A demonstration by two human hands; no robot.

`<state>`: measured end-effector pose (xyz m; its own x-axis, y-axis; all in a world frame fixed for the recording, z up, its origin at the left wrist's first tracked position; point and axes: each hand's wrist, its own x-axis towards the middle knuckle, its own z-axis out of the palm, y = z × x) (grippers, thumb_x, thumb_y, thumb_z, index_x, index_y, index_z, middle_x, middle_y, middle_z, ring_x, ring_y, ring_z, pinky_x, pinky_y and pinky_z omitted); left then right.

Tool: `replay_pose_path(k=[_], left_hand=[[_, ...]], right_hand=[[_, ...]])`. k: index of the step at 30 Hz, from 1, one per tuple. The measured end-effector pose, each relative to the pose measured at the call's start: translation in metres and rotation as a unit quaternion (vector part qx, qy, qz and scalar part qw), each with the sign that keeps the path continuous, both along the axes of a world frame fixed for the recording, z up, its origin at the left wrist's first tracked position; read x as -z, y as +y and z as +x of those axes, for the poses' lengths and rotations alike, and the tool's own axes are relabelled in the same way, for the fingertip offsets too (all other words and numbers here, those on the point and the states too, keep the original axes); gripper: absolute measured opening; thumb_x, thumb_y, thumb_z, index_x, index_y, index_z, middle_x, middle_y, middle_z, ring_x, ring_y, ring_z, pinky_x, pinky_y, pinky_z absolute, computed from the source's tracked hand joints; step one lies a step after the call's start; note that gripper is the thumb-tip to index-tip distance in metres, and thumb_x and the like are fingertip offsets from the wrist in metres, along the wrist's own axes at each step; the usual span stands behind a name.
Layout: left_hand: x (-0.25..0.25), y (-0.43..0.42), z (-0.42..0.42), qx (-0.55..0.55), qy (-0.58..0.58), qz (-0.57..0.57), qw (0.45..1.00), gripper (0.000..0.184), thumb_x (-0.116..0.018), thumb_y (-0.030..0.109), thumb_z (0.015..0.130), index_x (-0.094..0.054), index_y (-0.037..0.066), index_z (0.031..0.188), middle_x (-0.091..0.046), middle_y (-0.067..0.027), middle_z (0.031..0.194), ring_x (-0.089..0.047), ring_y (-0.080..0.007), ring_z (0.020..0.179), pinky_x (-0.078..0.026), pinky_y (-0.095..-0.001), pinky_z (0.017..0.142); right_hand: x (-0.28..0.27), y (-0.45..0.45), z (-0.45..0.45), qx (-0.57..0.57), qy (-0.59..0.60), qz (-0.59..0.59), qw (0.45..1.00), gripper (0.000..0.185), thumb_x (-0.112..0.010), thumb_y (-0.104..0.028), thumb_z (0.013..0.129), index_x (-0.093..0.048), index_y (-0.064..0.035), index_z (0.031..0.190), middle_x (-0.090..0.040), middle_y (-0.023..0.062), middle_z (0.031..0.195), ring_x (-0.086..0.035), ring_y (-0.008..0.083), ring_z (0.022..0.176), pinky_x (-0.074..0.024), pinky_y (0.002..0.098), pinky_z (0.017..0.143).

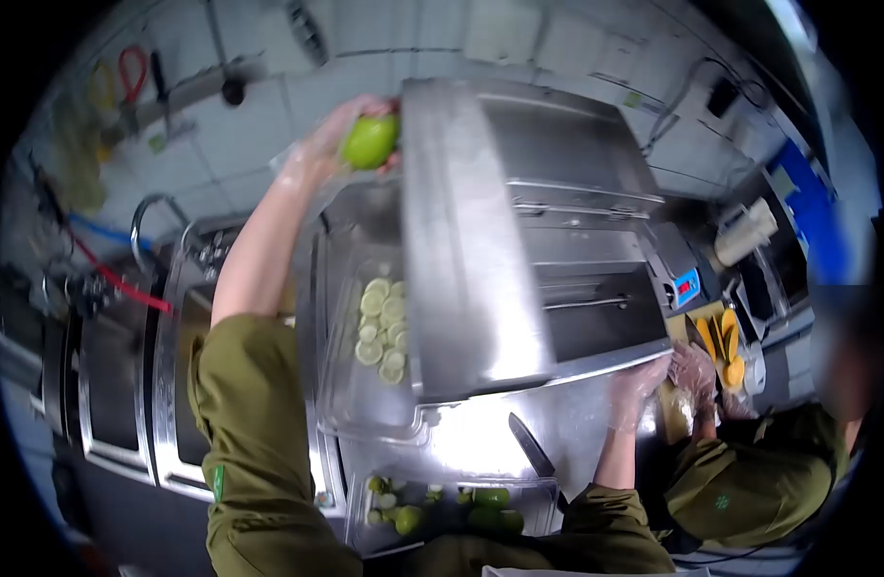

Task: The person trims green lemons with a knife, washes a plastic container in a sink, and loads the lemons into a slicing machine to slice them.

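In my left hand (317, 154), which wears a clear plastic glove, is a green lime (370, 142), held up beside the top left of a large stainless steel box (452, 240). My right hand (639, 389), also gloved, is at the box's lower right front edge, fingers against the metal. Round pale green slices (392, 310) lie in a clear tray (341, 404) left of the box. A knife (529, 444) rests on the steel counter (461, 428) in front of it. Nearer me, another clear tray (432, 539) holds whole limes and cut ends.
At the right a co-worker's gloved hands (694, 377) are close to my right hand, by a board with orange pieces (721, 337). A scale (687, 286) and a white jug (747, 234) stand behind. Sinks (110, 385) with a tap (153, 221) are at the left.
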<state>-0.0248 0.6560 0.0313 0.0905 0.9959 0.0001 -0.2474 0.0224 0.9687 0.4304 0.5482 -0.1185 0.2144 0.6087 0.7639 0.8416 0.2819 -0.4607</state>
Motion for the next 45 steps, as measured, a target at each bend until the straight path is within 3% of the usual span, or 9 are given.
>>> replay_pose_path(k=[8, 15, 17, 23, 25, 30, 35, 38, 45], left_hand=[[0.012, -0.041, -0.03, 0.1, -0.072, 0.049, 0.991, 0.03, -0.052, 0.022, 0.078, -0.044, 0.004, 0.102, -0.055, -0.0143, 0.074, -0.06, -0.0281, 0.059, -0.05, -0.0364, 0.048], [0.003, -0.084, -0.055, 0.055, -0.06, 0.054, 0.995, 0.041, -0.053, 0.024, 0.075, -0.04, 0.004, 0.108, -0.052, -0.0125, 0.081, -0.058, -0.0265, 0.059, -0.049, -0.0361, 0.047], [0.004, -0.089, -0.058, -0.011, -0.002, 0.057, 0.998, 0.071, -0.055, 0.031, 0.071, -0.028, 0.003, 0.131, -0.047, -0.0094, 0.097, -0.055, -0.0216, 0.062, -0.049, -0.034, 0.049], [0.012, -0.126, -0.064, -0.056, -0.146, 0.015, 0.988, 0.033, -0.06, 0.03, 0.078, -0.052, 0.004, 0.098, -0.054, -0.0114, 0.093, -0.058, -0.024, 0.075, -0.049, -0.0346, 0.062], [0.039, -0.159, -0.064, -0.246, -0.332, -0.09, 0.906, 0.027, -0.055, 0.03, 0.084, -0.051, 0.003, 0.086, -0.053, -0.0085, 0.079, -0.056, -0.0216, 0.077, -0.051, -0.0314, 0.066], [0.114, -0.282, -0.028, -0.344, -0.123, -0.129, 0.922, 0.028, -0.054, 0.027, 0.085, -0.048, 0.002, 0.098, -0.051, -0.0107, 0.087, -0.056, -0.0235, 0.08, -0.053, -0.0358, 0.072], [0.078, -0.355, 0.013, -0.301, -0.315, -0.158, 0.886, 0.03, -0.049, 0.022, 0.087, -0.043, 0.006, 0.112, -0.051, -0.0111, 0.097, -0.055, -0.0218, 0.077, -0.052, -0.0277, 0.06], [0.022, -0.393, 0.096, -0.363, 0.102, -0.077, 0.923, 0.064, -0.067, 0.031, 0.068, -0.035, 0.015, 0.121, -0.052, -0.0098, 0.099, -0.053, -0.0154, 0.059, -0.042, -0.0215, 0.046], [-0.031, -0.288, 0.246, -0.172, 0.424, 0.105, 0.883, 0.061, -0.067, 0.01, 0.059, -0.047, 0.005, 0.116, -0.048, -0.0136, 0.114, -0.045, -0.028, 0.11, -0.035, -0.0348, 0.094]], right_hand=[[0.013, 0.003, -0.007, -0.048, 0.167, -0.007, 0.985, 0.03, -0.055, -0.019, 0.082, -0.048, 0.0044, 0.1, -0.053, 0.0167, 0.094, -0.054, 0.0268, 0.085, -0.0414, 0.0339, 0.075], [0.024, -0.004, -0.015, 0.0, -0.128, -0.02, 0.992, 0.031, -0.043, -0.024, 0.088, -0.05, 0.0021, 0.103, -0.054, 0.0121, 0.098, -0.053, 0.022, 0.085, -0.0431, 0.0356, 0.075], [0.037, 0.003, -0.016, -0.035, 0.016, -0.054, 0.998, 0.031, -0.042, -0.023, 0.088, -0.05, 0.0012, 0.105, -0.054, 0.0107, 0.099, -0.053, 0.0209, 0.085, -0.0431, 0.0357, 0.076], [0.019, 0.005, -0.029, -0.126, 0.475, -0.121, 0.862, 0.03, -0.043, -0.016, 0.088, -0.049, -0.0005, 0.112, -0.053, 0.0079, 0.105, -0.049, 0.0162, 0.096, -0.0365, 0.0271, 0.089], [0.0, -0.001, -0.011, -0.16, 0.329, -0.101, 0.925, 0.029, -0.045, -0.012, 0.086, -0.05, -0.0002, 0.112, -0.053, 0.0078, 0.107, -0.049, 0.0178, 0.099, -0.0371, 0.0286, 0.089], [-0.057, 0.013, 0.012, -0.188, -0.048, -0.059, 0.979, 0.039, -0.048, 0.0, 0.071, -0.051, -0.0018, 0.11, -0.052, 0.0148, 0.109, -0.051, 0.0275, 0.103, -0.0396, 0.0344, 0.089], [-0.098, 0.063, 0.028, -0.227, -0.354, -0.224, 0.879, 0.024, -0.05, -0.005, 0.069, -0.053, -0.0022, 0.092, -0.054, 0.0164, 0.1, -0.051, 0.034, 0.096, -0.042, 0.0416, 0.079], [-0.084, 0.094, 0.03, -0.284, -0.37, -0.205, 0.861, 0.018, -0.051, -0.007, 0.067, -0.055, -0.0027, 0.085, -0.058, 0.0167, 0.089, -0.054, 0.0348, 0.087, -0.0429, 0.0427, 0.076], [-0.08, 0.125, 0.043, -0.374, -0.376, -0.21, 0.821, 0.012, -0.058, -0.009, 0.064, -0.051, -0.0035, 0.071, -0.054, 0.0166, 0.072, -0.054, 0.0351, 0.075, -0.0424, 0.0425, 0.067]])
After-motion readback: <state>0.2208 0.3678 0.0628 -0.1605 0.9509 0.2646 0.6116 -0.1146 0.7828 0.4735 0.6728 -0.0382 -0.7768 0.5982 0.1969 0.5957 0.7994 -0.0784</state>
